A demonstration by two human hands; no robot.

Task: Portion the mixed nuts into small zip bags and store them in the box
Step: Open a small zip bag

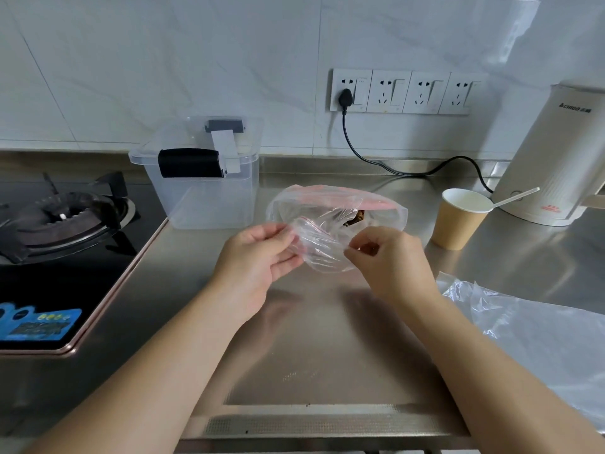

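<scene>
I pinch a small zip bag (314, 247) between my left hand (262, 253) and right hand (389, 257) above the table (327, 339), prising it open. The nuts (358, 217) sit behind in the big bag; the box (203, 178) looks empty, so portioning has barely begun.

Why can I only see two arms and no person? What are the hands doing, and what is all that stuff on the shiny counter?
The camera sits on the person's head and looks down, so you see only their arms. The left hand and right hand pinch a small zip bag by its edges, above the steel counter. Behind it lies a bigger bag of nuts. Further back stands a clear box with its lid on. To the right are a paper cup with a spoon, a kettle and loose plastic. On the left is a gas stove.
</scene>
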